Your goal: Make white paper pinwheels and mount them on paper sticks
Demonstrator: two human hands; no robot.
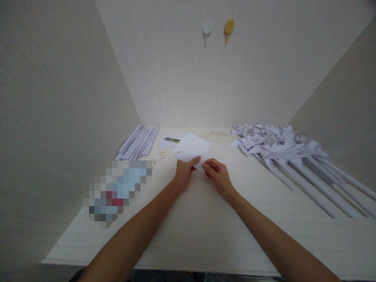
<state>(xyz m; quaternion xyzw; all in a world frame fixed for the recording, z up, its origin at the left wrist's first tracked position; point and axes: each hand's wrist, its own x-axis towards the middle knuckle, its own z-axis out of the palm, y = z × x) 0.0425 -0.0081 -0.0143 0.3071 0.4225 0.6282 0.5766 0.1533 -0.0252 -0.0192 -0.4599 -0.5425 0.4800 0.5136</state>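
1. The left hand [184, 172] is pinching the near edge of a white paper sheet [194, 150], thumb on top, and the fingers underneath are hiding from me.
2. The right hand [219, 175] is gripping the same near edge just beside the left; its fingers are curling in, so the exact hold is hard to make out.
3. The sheet is sitting in the middle of the pale table [205, 227], tilting up toward the far wall. More loose white sheets are lying under or behind it, and I cannot separate them.
4. Far left, a bundle of rolled paper sticks [138, 141] is lying against the side wall.
5. Between that bundle and the sheet, a dark slim tool [172, 139] is resting on a paper; whether it is scissors or tweezers I cannot tell. Some tiny bits [158, 156] are lying nearer, too small to name.
6. On the right, a heap of paper pinwheels [270, 143] is spreading out, their long sticks running off past the right edge.
7. Near left, a blurred-out patch [119, 188] is covering something on the table.
8. On the far wall, a white hook [207, 26] and a yellow hook [229, 27] are hanging.
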